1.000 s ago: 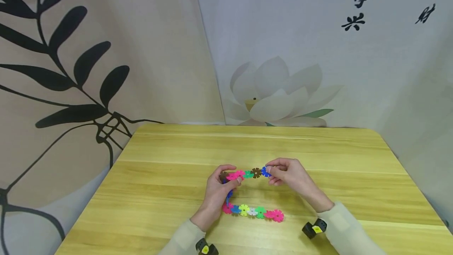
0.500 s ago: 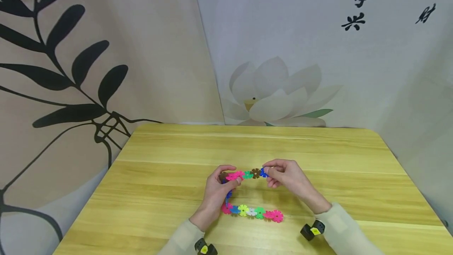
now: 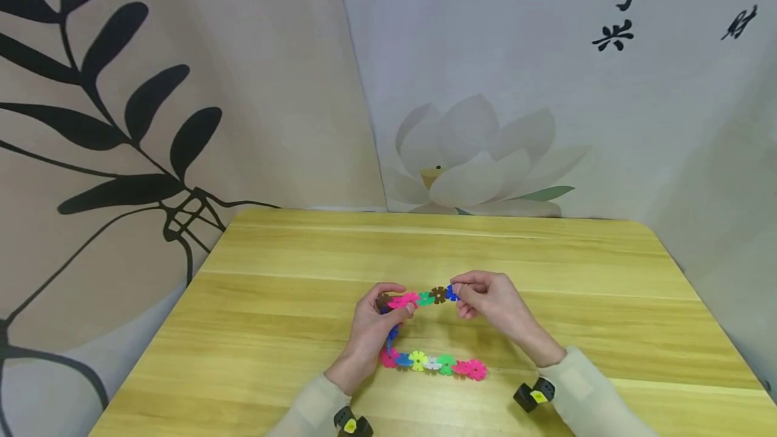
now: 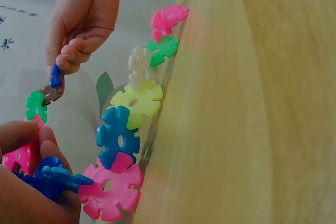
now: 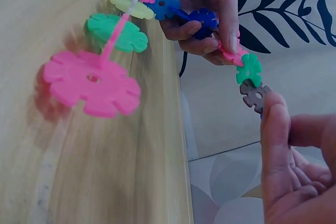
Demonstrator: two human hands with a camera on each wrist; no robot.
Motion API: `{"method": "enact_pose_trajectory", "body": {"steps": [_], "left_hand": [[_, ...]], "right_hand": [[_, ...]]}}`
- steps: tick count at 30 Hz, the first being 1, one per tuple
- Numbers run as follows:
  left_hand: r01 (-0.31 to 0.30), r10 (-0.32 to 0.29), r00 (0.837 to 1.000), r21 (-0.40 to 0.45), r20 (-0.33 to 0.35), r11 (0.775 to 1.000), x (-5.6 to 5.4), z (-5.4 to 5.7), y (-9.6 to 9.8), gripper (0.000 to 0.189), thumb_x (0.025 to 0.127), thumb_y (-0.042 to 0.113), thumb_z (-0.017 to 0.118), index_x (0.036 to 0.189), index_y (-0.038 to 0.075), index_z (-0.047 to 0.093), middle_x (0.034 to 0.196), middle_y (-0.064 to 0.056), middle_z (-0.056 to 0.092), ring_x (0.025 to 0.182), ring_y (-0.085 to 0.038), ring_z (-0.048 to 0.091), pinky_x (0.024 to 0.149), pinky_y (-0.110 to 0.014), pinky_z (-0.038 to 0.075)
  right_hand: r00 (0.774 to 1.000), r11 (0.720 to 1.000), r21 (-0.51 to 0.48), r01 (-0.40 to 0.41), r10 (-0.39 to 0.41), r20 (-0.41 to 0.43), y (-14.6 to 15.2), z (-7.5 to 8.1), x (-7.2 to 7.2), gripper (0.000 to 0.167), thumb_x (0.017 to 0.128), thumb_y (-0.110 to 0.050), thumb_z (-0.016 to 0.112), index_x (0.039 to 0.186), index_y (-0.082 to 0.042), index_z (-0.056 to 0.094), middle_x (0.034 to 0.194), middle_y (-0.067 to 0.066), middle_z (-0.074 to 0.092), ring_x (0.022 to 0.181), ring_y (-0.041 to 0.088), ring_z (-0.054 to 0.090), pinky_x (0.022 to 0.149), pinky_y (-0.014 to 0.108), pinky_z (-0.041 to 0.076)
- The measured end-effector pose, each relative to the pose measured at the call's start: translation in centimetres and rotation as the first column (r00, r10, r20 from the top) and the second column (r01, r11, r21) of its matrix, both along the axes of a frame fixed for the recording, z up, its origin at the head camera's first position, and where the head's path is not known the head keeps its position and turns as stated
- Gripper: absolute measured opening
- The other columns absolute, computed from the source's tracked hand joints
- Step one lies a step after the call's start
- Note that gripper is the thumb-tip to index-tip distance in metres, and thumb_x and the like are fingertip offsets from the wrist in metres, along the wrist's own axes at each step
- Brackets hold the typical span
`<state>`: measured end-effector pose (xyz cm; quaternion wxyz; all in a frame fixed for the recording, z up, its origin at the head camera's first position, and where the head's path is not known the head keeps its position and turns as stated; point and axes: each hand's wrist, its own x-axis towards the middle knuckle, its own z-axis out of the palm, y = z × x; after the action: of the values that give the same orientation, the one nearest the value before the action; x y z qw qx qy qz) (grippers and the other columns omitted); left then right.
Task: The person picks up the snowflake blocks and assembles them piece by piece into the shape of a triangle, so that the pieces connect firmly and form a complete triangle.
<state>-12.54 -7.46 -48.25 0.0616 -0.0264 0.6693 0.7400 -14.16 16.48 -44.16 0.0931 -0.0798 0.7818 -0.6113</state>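
A chain of colourful plastic snowflake discs bends in a C shape, its open side to the right. My left hand grips it at the bend, around the pink and blue discs, with the thumb over a pink disc. At the far end, my right hand pinches a blue disc between thumb and fingers; its right part is hidden. That disc joins a brown disc, then a green one. The near row runs through a yellow disc to a pink end disc.
The wooden table lies under both hands, its far edge against a printed cloth backdrop with leaves, a lotus and black characters. A black wrist camera sits by the right sleeve, and another by the left.
My right hand has shifted very slightly left with the blue disc pinched in it. The left hand and the near row stay put. The head view has tilted a little.
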Motion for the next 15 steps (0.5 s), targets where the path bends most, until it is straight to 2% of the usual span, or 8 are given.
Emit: {"method": "enact_pose_trajectory", "body": {"steps": [8,15], "left_hand": [[0.0,0.0,1.0,0.018,0.002,1.0,-0.12,0.21,0.2,0.044,0.087,0.007,0.082,0.126,0.0,0.063,0.093,-0.006,0.065,0.078,-0.018,0.063,0.071,-0.029,0.057],[0.005,-0.005,1.0,0.019,-0.009,1.0,-0.24,-0.21,0.22,0.04,0.087,0.005,0.081,0.124,0.0,0.063,0.093,-0.005,0.066,0.079,-0.02,0.064,0.07,-0.028,0.058]], "right_hand": [[1.0,1.0,-0.013,-0.019,0.019,0.006,0.21,0.09,-0.1,0.029,0.103,-0.009,0.063,0.122,0.013,0.065,0.085,0.019,0.071,0.071,0.022,0.069,0.067,0.035,0.063],[1.0,1.0,-0.001,-0.021,0.021,0.013,0.1,-0.16,-0.16,0.027,0.102,-0.008,0.064,0.12,0.013,0.065,0.088,0.023,0.071,0.072,0.023,0.07,0.071,0.045,0.063]]}}
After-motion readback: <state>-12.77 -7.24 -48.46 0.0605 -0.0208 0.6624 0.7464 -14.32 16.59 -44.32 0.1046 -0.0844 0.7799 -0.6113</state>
